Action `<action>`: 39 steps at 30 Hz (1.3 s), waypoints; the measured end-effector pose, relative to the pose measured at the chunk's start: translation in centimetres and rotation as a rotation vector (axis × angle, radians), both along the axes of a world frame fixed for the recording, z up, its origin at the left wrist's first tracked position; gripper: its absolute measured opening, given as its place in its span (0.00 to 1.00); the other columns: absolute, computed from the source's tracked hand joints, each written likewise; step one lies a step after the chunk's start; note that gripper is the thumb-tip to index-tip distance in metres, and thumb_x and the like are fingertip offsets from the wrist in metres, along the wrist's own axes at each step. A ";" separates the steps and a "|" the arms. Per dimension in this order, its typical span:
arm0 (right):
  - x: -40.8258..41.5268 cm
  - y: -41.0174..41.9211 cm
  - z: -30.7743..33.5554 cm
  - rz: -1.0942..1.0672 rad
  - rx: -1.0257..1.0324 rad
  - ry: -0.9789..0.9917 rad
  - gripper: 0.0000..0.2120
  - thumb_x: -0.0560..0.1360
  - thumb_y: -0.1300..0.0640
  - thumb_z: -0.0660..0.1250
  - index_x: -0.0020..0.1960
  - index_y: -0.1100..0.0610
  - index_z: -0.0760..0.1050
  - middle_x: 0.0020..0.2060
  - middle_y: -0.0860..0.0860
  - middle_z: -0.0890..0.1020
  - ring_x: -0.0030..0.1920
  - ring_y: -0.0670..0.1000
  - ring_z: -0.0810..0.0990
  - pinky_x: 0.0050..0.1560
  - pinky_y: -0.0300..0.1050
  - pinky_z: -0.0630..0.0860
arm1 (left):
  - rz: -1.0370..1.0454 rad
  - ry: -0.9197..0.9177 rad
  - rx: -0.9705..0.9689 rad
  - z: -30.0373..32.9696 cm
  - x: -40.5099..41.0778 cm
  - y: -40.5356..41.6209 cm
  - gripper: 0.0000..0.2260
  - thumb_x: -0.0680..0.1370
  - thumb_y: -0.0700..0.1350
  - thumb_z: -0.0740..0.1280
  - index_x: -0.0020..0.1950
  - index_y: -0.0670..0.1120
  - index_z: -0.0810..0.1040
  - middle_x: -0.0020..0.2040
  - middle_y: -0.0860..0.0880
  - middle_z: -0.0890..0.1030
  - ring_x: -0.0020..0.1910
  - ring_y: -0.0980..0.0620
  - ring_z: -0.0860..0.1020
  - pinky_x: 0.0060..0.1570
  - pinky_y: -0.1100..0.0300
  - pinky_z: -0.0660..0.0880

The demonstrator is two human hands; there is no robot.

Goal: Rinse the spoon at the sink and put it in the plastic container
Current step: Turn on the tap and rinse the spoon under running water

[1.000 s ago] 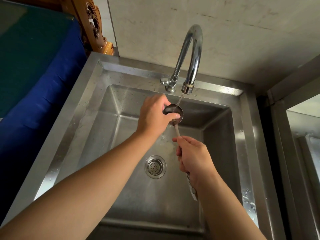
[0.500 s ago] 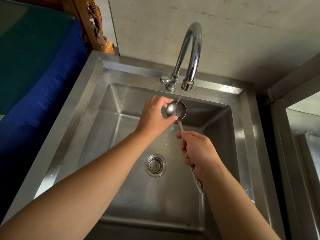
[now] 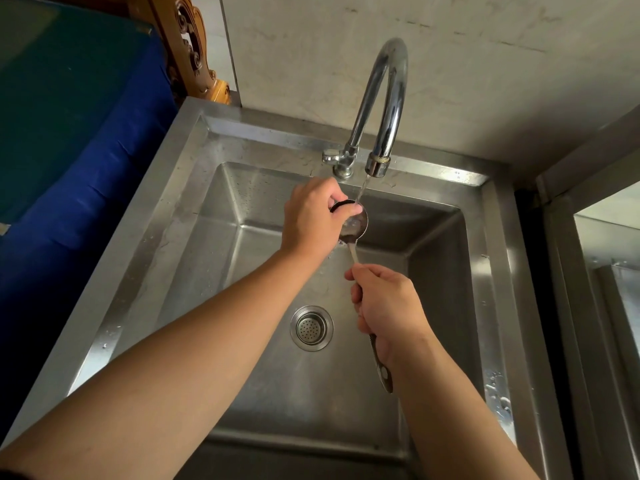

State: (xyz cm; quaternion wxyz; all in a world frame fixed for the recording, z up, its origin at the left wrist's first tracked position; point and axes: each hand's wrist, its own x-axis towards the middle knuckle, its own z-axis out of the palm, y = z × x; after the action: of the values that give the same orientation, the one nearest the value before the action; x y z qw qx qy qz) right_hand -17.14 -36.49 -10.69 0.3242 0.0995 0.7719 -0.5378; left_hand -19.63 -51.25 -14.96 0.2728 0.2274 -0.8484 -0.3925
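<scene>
A metal spoon (image 3: 356, 226) is held over the steel sink (image 3: 214, 216), its bowl under a thin stream of water from the curved tap (image 3: 384, 98). My right hand (image 3: 388, 303) is shut around the spoon's handle, whose end sticks out below my wrist. My left hand (image 3: 311, 220) grips the bowl, thumb pressed on its inner face and fingers behind it. No plastic container is in view.
The round drain strainer (image 3: 311, 328) lies in the basin floor below my hands. A blue and green covered surface (image 3: 69, 133) sits to the left, carved wood (image 3: 190, 46) behind it, and a second steel unit (image 3: 609, 271) to the right.
My left thumb has slid across the spoon's bowl while water keeps running on it. My right hand shifted slightly with the handle.
</scene>
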 end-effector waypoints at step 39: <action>0.2 1.0 -1.3 -0.101 -0.116 0.023 0.10 0.77 0.48 0.64 0.48 0.43 0.85 0.27 0.44 0.75 0.23 0.44 0.68 0.22 0.39 0.67 | -0.065 -0.119 1.002 -0.5 2.1 1.2 0.12 0.83 0.42 0.58 0.55 0.52 0.81 0.55 0.47 0.84 0.48 0.50 0.84 0.47 0.56 0.80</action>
State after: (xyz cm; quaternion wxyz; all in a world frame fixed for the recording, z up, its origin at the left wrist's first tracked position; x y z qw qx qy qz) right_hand -16.95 -35.54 -11.99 0.2929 0.1130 0.7371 -0.5985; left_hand -17.56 -50.08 -15.48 0.0689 0.3258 -0.5765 -0.7462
